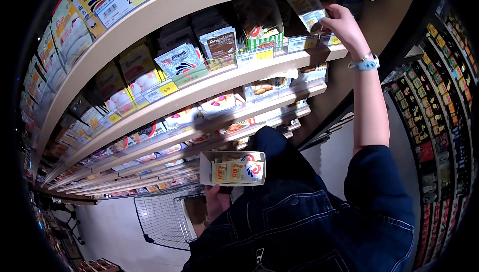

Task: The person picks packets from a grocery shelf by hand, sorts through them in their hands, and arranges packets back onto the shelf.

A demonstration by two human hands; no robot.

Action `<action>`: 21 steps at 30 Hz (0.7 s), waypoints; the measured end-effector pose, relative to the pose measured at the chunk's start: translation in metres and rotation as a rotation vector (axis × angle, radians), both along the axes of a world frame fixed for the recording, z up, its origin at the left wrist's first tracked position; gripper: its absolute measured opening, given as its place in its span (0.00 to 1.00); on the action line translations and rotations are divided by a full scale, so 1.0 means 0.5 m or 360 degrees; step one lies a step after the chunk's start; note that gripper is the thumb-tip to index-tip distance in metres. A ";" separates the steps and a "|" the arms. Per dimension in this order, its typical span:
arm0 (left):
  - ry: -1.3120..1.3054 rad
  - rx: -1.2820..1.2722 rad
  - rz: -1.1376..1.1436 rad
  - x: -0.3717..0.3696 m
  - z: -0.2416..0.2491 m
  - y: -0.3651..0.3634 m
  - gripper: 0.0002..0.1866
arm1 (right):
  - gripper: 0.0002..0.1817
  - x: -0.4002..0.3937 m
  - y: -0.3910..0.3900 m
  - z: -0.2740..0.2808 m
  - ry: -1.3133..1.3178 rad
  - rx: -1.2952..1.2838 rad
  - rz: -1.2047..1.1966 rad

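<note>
My right hand (338, 22) pinches a small white and yellow packet (308, 11) at the right end of an upper shelf, above the price labels. Down near my body, my left hand (216, 199) holds an open white box (205, 168) from below. Several Angel packets (244, 171) with a red and blue logo lie inside the box. Beside the packet in my right hand, a green-striped box (272, 40) holds more packets on the shelf. Brown Angel packets (219, 42) and silvery blue ones (180, 61) stand further left.
Curved shelves (214, 82) of bagged goods with price labels fill the left and centre. A wire shopping cart (159, 219) stands on the pale floor (112, 227) below. Another stocked rack (434, 117) runs along the right side.
</note>
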State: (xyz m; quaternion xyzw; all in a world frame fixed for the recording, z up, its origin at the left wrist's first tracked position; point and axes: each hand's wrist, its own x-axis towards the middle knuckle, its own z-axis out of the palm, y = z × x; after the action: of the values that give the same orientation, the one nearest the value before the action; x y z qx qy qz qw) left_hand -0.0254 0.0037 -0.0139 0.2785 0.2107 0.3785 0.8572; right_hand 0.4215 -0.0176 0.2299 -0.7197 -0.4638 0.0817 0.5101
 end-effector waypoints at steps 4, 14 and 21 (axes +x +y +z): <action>-0.0005 -0.0050 -0.0022 0.000 -0.006 -0.004 0.26 | 0.21 -0.084 -0.083 0.007 0.0148 0.0458 0.0202; 0.0000 -0.0145 -0.0085 -0.004 0.002 -0.010 0.29 | 0.19 -0.206 -0.147 0.054 0.0172 0.0371 0.0563; 0.0013 -0.0182 -0.0031 -0.008 0.004 -0.019 0.29 | 0.16 -0.258 -0.116 0.018 0.0029 0.0279 0.0626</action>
State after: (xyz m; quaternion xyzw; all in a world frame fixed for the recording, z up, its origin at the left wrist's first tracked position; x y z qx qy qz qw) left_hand -0.0295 -0.0056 -0.0120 0.2327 0.2329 0.3562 0.8745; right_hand 0.2927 -0.0757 0.2388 -0.5674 -0.5960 0.1456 0.5492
